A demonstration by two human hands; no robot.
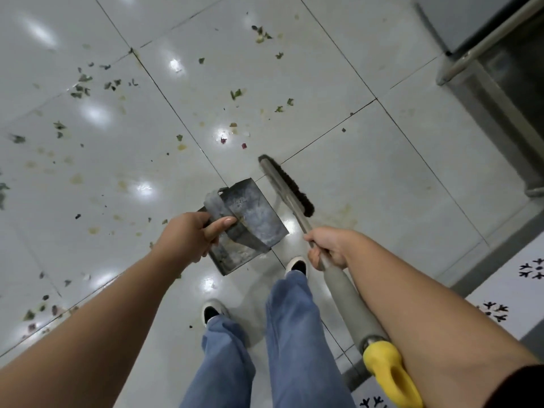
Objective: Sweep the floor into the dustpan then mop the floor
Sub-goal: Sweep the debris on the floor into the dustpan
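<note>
Tiled floor point(338, 69) strewn with scraps, left hand point(188, 235) gripping one dustpan point(250, 216) — right hand point(326, 248) gripping one broom point(290, 184)

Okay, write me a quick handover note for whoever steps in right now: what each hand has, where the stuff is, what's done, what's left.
Left hand grips the metal dustpan by its strap handle, held off the floor.
Right hand grips the broom handle; the brush head sits by the dustpan.
Vegetable scraps lie scattered over the tiled floor, mostly ahead and to the left; the dustpan looks empty of scraps.
Done: nothing visibly collected.
Left: sweep scraps into the dustpan, then mop. No mop in view.
</note>
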